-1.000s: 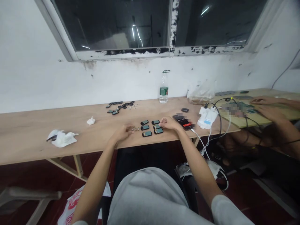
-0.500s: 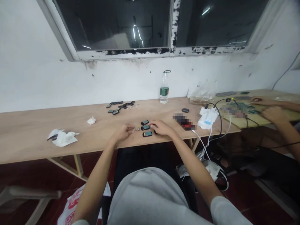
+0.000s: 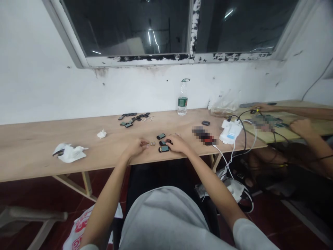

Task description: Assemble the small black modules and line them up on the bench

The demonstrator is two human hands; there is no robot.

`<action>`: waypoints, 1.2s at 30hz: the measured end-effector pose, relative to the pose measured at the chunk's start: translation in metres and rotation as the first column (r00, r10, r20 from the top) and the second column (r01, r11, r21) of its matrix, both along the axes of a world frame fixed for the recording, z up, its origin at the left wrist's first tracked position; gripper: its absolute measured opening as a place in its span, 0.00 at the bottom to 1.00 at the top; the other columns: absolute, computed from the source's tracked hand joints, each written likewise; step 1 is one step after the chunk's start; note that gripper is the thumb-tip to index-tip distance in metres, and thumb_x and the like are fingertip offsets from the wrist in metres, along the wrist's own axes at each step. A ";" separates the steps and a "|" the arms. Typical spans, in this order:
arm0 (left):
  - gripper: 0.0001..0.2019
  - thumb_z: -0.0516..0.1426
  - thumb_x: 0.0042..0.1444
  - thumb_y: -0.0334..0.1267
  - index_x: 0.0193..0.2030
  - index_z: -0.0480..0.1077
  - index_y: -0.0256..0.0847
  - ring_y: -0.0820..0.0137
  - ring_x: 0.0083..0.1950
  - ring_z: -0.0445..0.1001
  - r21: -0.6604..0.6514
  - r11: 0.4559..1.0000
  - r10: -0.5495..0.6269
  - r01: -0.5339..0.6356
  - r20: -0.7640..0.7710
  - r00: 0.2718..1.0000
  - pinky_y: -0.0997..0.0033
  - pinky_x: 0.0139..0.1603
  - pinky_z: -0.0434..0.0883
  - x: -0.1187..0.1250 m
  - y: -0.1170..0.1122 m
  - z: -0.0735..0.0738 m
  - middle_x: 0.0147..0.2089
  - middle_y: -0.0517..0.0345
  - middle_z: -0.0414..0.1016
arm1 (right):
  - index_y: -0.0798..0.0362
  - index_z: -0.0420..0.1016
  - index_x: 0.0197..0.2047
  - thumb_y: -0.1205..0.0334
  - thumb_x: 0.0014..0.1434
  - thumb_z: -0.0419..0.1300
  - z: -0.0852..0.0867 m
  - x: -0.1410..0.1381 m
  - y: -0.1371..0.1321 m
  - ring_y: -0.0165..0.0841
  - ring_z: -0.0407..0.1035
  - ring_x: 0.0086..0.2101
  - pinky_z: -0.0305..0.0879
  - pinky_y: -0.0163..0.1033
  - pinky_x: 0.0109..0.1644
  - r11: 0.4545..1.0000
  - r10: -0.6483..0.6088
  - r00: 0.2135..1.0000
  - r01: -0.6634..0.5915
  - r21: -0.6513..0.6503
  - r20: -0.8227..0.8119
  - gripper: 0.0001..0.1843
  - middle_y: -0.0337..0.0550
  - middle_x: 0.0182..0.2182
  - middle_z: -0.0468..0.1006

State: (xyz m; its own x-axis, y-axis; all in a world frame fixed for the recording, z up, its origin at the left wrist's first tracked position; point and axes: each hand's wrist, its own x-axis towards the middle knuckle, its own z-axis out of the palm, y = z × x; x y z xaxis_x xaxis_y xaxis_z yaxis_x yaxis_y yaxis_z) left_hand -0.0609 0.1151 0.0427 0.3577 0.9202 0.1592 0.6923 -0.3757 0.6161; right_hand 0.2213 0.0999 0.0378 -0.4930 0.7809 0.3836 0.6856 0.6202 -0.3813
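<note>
Casings [image 3: 161,136]: three visible on the table [image 3: 114,149], near its front edge.
Right hand [image 3: 179,143]: fingers at the middle casing [image 3: 162,143]; I can't tell whether they grip it.
Left hand [image 3: 134,147]: fingers curled near two loose bits [image 3: 152,143]; I can't tell if grasping.
Progress: partway, I judge; bits lie outside, and a pile [image 3: 128,124] sits farther back.

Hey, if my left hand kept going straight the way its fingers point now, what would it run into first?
Most likely the small metal pieces just beyond the left hand's fingertips; the dark flat pieces lie farther along. Exact depth is hard to judge.
</note>
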 end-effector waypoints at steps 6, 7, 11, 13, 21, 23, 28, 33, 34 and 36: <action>0.17 0.62 0.52 0.47 0.45 0.80 0.39 0.56 0.46 0.80 -0.017 1.000 -0.004 0.004 -0.018 1.000 0.58 0.52 0.75 0.000 -0.001 0.002 0.49 0.47 0.82 | 0.48 0.79 0.53 0.63 0.63 0.60 0.001 -0.001 0.000 0.45 0.69 0.52 0.56 0.52 0.60 0.999 -0.036 0.999 0.036 0.003 0.000 0.15 0.49 0.50 0.80; 0.17 0.63 0.52 0.47 0.45 0.80 0.39 0.56 0.46 0.80 -0.022 1.000 -0.005 0.005 -0.022 1.000 0.58 0.51 0.75 0.000 -0.001 0.003 0.48 0.47 0.82 | 0.48 0.79 0.52 0.63 0.62 0.62 0.001 -0.001 0.000 0.45 0.69 0.52 0.56 0.51 0.60 0.999 -0.035 0.999 0.035 0.004 -0.015 0.15 0.48 0.50 0.80; 0.17 0.63 0.52 0.48 0.43 0.80 0.39 0.55 0.46 0.79 -0.002 1.000 -0.013 0.013 -0.015 1.000 0.59 0.51 0.75 0.001 0.000 0.002 0.48 0.47 0.82 | 0.51 0.80 0.50 0.66 0.58 0.65 -0.002 0.000 0.005 0.41 0.72 0.47 0.64 0.44 0.54 1.000 -0.008 0.988 0.007 -0.007 -0.157 0.15 0.48 0.47 0.81; 0.16 0.62 0.53 0.48 0.43 0.79 0.40 0.55 0.47 0.79 0.018 1.000 -0.008 0.008 -0.012 1.000 0.59 0.51 0.75 0.000 0.000 0.000 0.48 0.47 0.82 | 0.53 0.81 0.47 0.67 0.58 0.63 -0.003 -0.001 0.008 0.38 0.74 0.42 0.66 0.40 0.48 1.000 0.019 0.973 -0.023 -0.015 -0.231 0.13 0.47 0.44 0.82; 0.16 0.54 0.63 0.46 0.49 0.74 0.39 0.59 0.47 0.77 0.152 0.979 -0.136 0.136 -0.007 0.991 0.60 0.50 0.74 0.012 -0.014 0.012 0.47 0.49 0.79 | 0.56 0.78 0.47 0.65 0.63 0.60 0.000 -0.006 0.006 0.33 0.76 0.35 0.70 0.37 0.43 0.992 -0.001 0.866 -0.060 -0.107 -0.500 0.11 0.47 0.40 0.82; 0.16 0.52 0.66 0.46 0.53 0.73 0.41 0.60 0.49 0.76 0.235 0.951 -0.210 0.199 0.019 0.978 0.61 0.50 0.74 0.022 -0.022 0.019 0.52 0.48 0.75 | 0.57 0.77 0.48 0.64 0.63 0.59 0.002 -0.009 0.004 0.32 0.76 0.31 0.72 0.36 0.39 0.976 -0.018 0.827 -0.107 -0.188 -0.562 0.11 0.46 0.37 0.82; 0.15 0.52 0.68 0.43 0.56 0.73 0.42 0.61 0.53 0.74 0.420 0.877 -0.267 0.233 0.023 0.963 0.60 0.53 0.74 0.041 -0.032 0.028 0.54 0.47 0.72 | 0.58 0.76 0.47 0.64 0.62 0.62 0.012 -0.014 -0.004 0.30 0.77 0.28 0.73 0.35 0.35 0.941 -0.079 0.750 -0.161 -0.298 -0.656 0.11 0.48 0.38 0.83; 0.14 0.54 0.67 0.42 0.54 0.76 0.42 0.61 0.53 0.74 0.527 0.828 -0.249 0.194 0.035 0.968 0.57 0.57 0.73 0.045 -0.030 0.022 0.50 0.48 0.74 | 0.59 0.77 0.45 0.62 0.61 0.64 0.023 -0.016 -0.014 0.31 0.77 0.28 0.74 0.34 0.34 0.929 -0.091 0.706 -0.195 -0.316 -0.703 0.11 0.48 0.36 0.83; 0.13 0.55 0.67 0.41 0.53 0.77 0.43 0.61 0.52 0.75 0.543 0.821 -0.244 0.176 0.056 0.968 0.57 0.56 0.74 0.046 -0.029 0.021 0.49 0.49 0.75 | 0.59 0.78 0.44 0.61 0.60 0.65 0.024 -0.017 -0.016 0.31 0.77 0.28 0.74 0.34 0.34 0.930 -0.095 0.702 -0.191 -0.315 -0.705 0.11 0.49 0.36 0.83; 0.12 0.56 0.66 0.41 0.51 0.79 0.44 0.62 0.50 0.77 0.557 0.820 -0.240 0.131 0.127 0.962 0.58 0.54 0.75 0.047 -0.030 0.020 0.48 0.50 0.77 | 0.59 0.78 0.44 0.61 0.60 0.65 0.026 -0.017 -0.019 0.32 0.77 0.28 0.75 0.35 0.34 0.928 -0.106 0.698 -0.186 -0.322 -0.708 0.11 0.48 0.35 0.83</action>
